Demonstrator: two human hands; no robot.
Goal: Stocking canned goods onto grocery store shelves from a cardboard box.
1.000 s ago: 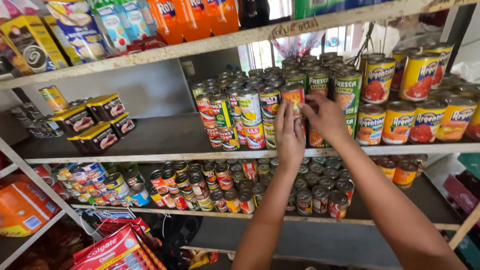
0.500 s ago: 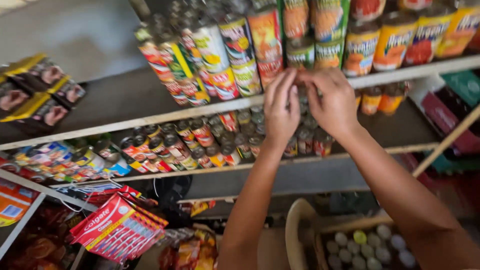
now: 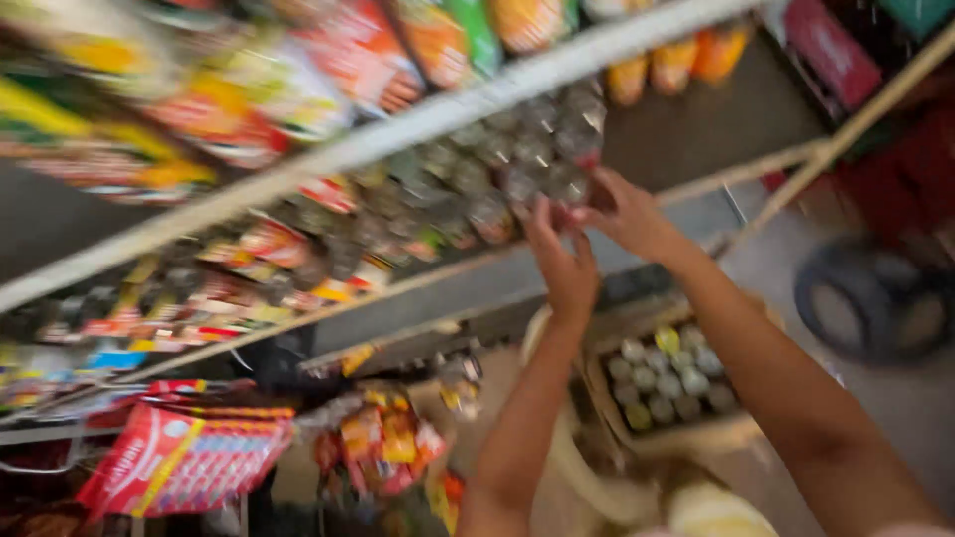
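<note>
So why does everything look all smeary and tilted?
Head view: motion blur smears the shelf cans and packets into streaks; shelves run slanted; left hand and right hand are soft-edged, what they hold unreadable; box of round tops on the floor stays clearest.

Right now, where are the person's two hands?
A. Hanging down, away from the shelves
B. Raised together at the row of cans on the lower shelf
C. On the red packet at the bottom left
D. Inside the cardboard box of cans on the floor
B: the left hand and the right hand are raised side by side against the cans on the lower shelf, above the cardboard box on the floor.
</note>
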